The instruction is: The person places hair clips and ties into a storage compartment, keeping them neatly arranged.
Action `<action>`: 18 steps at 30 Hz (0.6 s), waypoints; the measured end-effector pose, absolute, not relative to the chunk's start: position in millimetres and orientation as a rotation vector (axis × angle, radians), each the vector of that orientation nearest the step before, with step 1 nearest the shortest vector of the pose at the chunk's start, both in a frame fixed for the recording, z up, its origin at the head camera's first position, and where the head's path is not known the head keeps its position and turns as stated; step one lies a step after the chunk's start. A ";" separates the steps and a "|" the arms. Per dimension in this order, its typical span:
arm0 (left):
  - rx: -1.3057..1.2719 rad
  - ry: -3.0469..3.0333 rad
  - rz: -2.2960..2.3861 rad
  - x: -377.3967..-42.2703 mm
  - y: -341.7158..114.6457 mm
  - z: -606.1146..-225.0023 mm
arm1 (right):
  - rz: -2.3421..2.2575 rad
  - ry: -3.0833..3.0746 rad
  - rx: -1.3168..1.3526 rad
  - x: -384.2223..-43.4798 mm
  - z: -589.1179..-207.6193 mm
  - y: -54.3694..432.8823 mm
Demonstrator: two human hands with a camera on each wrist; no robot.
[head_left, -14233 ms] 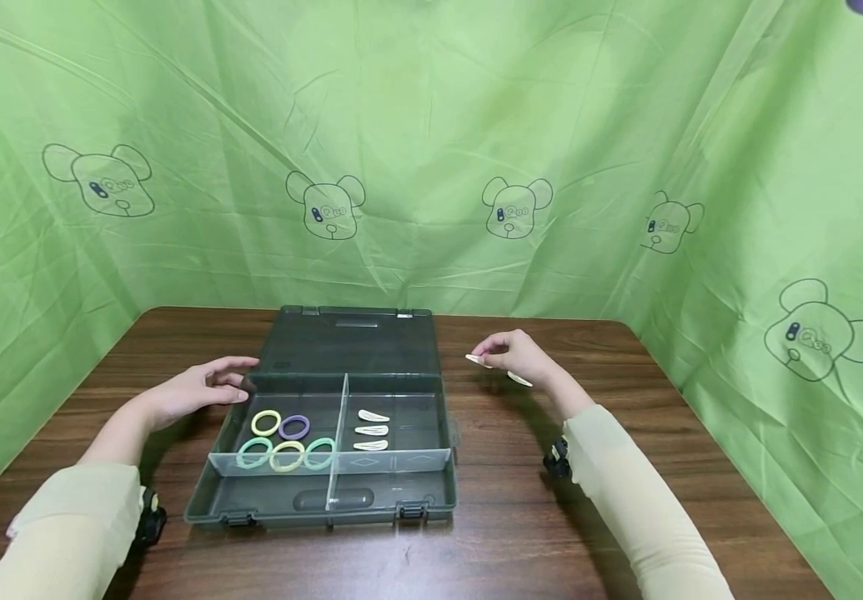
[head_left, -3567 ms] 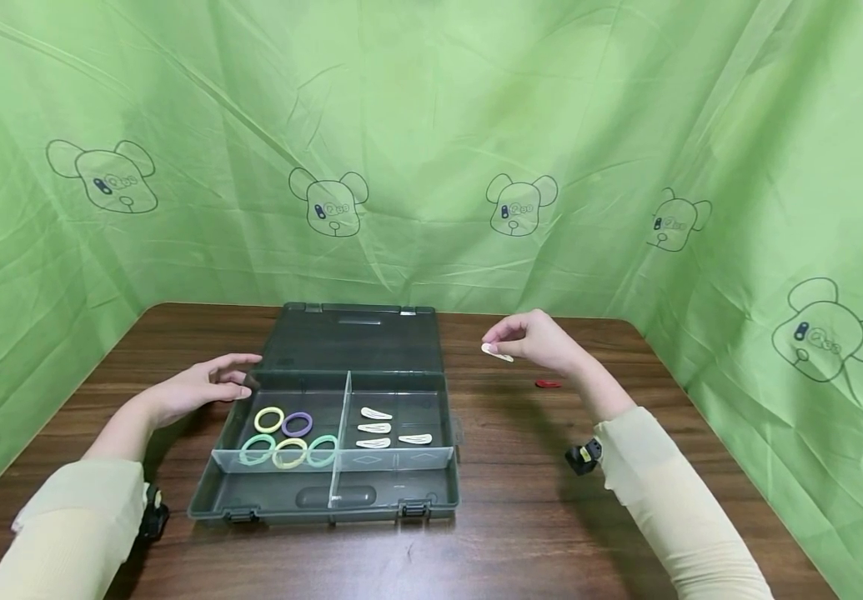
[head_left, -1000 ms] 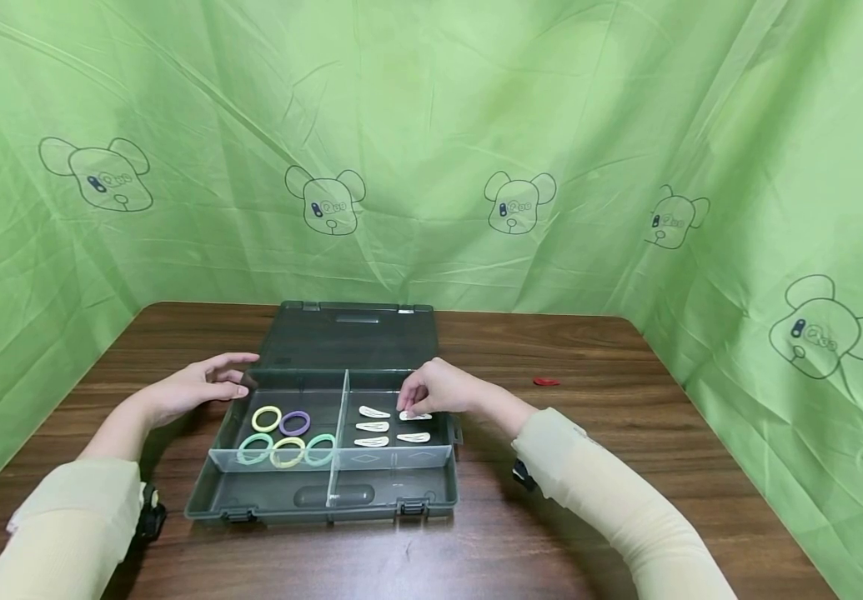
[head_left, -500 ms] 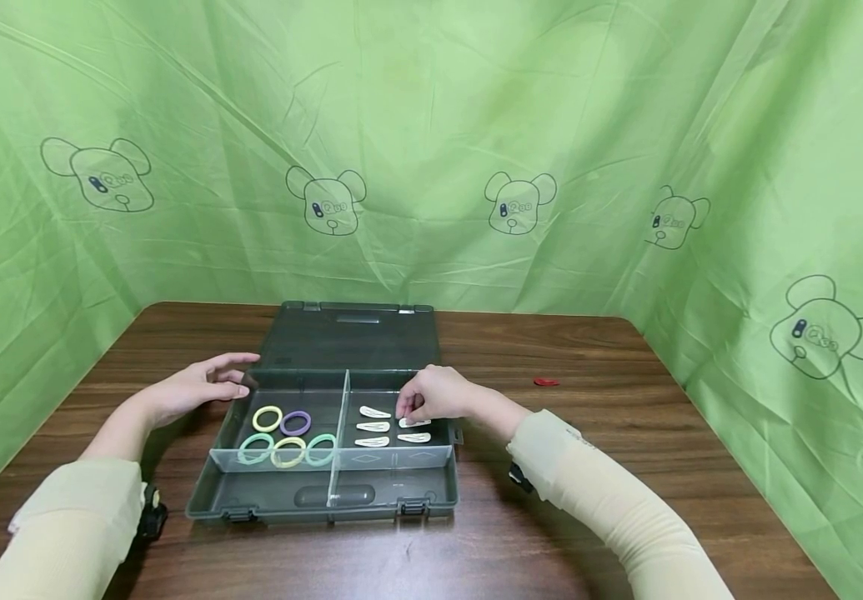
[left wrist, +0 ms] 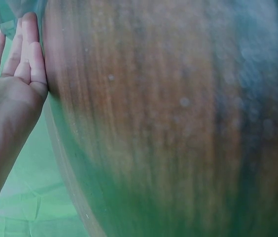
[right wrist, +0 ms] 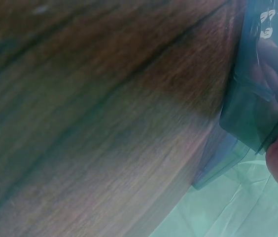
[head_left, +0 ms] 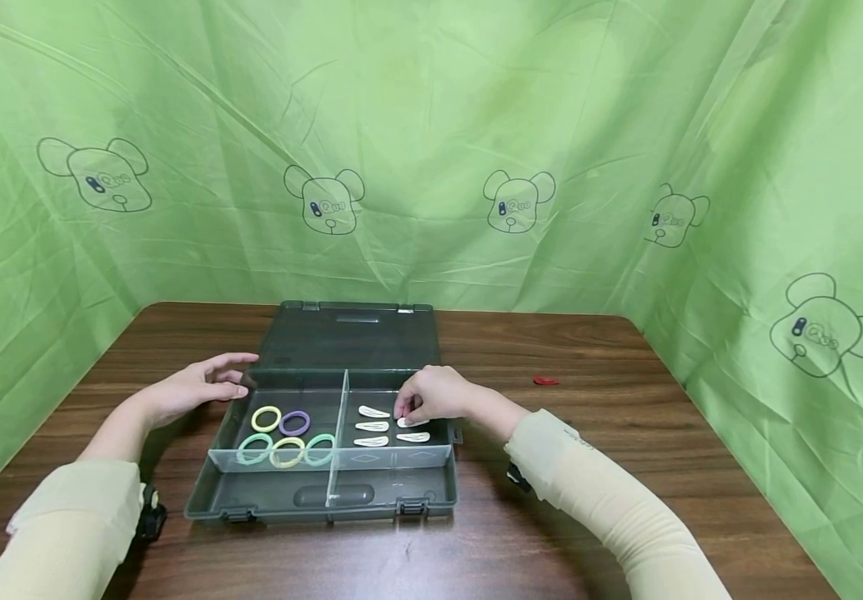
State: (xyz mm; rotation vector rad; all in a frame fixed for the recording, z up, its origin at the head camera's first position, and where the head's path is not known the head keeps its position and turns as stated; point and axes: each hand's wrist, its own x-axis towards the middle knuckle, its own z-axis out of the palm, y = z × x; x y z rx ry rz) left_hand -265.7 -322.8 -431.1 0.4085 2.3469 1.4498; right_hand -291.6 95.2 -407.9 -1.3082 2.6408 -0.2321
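Note:
A dark translucent divided box (head_left: 209,492) lies with its lid folded back on the table. Its back right compartment holds several white hair clips (head_left: 372,427), three in a left column and others to their right. My right hand (head_left: 434,392) reaches over that compartment, thumb and fingertips pinching the upper clip of the right column (head_left: 403,422), partly hidden by the fingers. My left hand (head_left: 191,390) rests at the box's left edge near the hinge, fingers nearly straight in the left wrist view, where the palm (left wrist: 6,108) shows.
Several yellow, green and purple hair ties (head_left: 294,423) lie in the back left compartment. A red hair clip (head_left: 546,381) lies on the wooden table (head_left: 589,467), right of the box. Green cloth (head_left: 431,150) hangs around the table's back and sides.
Since 3.6 s ago, my right hand has carried a white clip left and down into the box; over the last second it has barely shifted. My left hand has stayed put.

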 end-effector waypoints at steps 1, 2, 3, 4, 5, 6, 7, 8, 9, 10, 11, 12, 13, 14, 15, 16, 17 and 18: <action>0.406 2.351 1.443 -265.6 -322.7 -430.7 | -0.237 2.638 -1.307 -291.8 -407.9 95.3; 0.403 2.355 1.436 -265.3 -322.5 -430.1 | -0.233 2.638 -1.305 -291.7 -407.7 95.3; 0.399 2.359 1.430 -265.0 -322.3 -429.6 | -0.238 2.636 -1.306 -291.5 -407.3 95.5; 0.396 2.363 1.423 -264.6 -322.1 -429.1 | -0.244 2.631 -1.306 -291.2 -406.8 95.6; 0.393 2.368 1.419 -264.1 -322.0 -428.6 | -0.245 2.629 -1.308 -291.1 -406.5 95.7; 0.393 2.370 1.415 -263.8 -321.9 -428.3 | -0.250 2.626 -1.310 -290.8 -406.0 95.9; 0.392 2.370 1.416 -263.6 -321.8 -428.1 | -0.253 2.625 -1.312 -290.7 -405.5 96.1; 0.391 2.369 1.418 -263.5 -321.7 -428.1 | -0.260 2.624 -1.314 -290.4 -404.9 96.4; 0.392 2.366 1.421 -263.4 -321.7 -428.0 | -0.273 2.621 -1.318 -290.2 -404.3 96.8; 0.393 2.364 1.423 -263.4 -321.7 -428.1 | -0.290 2.616 -1.323 -290.1 -403.9 97.3; 0.395 2.362 1.426 -263.5 -321.6 -428.2 | -0.313 2.608 -1.332 -290.1 -403.3 97.9; 0.397 2.360 1.426 -263.7 -321.7 -428.5 | -0.346 2.594 -1.343 -290.0 -402.5 98.6; 0.400 2.359 1.424 -263.9 -321.8 -428.7 | -0.381 2.578 -1.355 -290.0 -402.0 99.4; 0.401 2.358 1.424 -264.2 -321.9 -429.0 | -0.424 2.558 -1.369 -289.8 -401.2 100.2; 0.402 2.359 1.421 -264.2 -322.0 -429.2 | -0.465 2.536 -1.382 -289.9 -400.7 101.0; 0.401 2.364 1.416 -264.4 -322.3 -429.5 | -0.511 2.508 -1.395 -290.0 -400.2 101.8; 0.406 2.368 1.411 -264.5 -322.6 -429.7 | -0.556 2.479 -1.404 -289.9 -399.7 102.4; 0.409 2.371 1.410 -264.6 -323.0 -430.1 | -0.598 2.452 -1.410 -290.0 -399.3 103.1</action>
